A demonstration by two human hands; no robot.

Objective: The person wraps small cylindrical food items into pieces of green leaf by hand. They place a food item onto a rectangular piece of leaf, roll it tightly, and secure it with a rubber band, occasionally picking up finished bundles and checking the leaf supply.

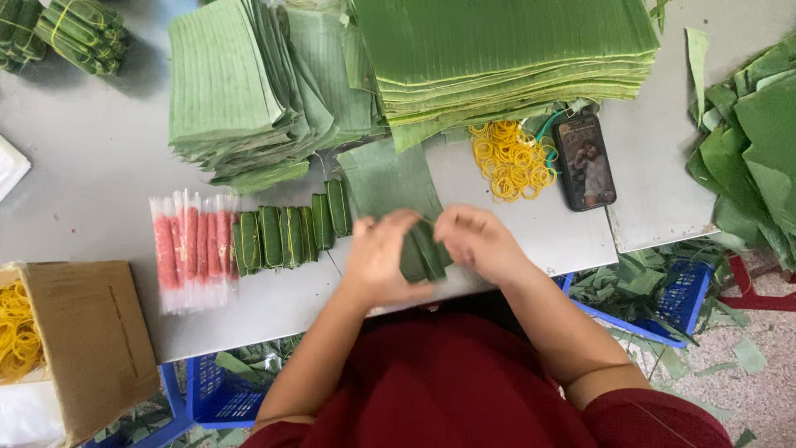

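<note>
Leaf-wrapped bundle (pixel 423 253) grasped between left hand (pixel 377 257) and right hand (pixel 477 241) at the near edge of the worktop (pixel 99 158), wrapped rolls (pixel 290 232) lined up to the left, rubber bands (pixel 510 162) behind.

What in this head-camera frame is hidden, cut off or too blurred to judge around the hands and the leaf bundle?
- Head view: the leaf bundle is mostly covered by the left hand and right hand; its filling is hidden.
- Fingertips blurred; the exact grip is unclear.
- Cardboard box of rubber bands cut off by the left edge.
- Tied bundles cut off by the top edge.
- Phone screen too small to make out.
</note>
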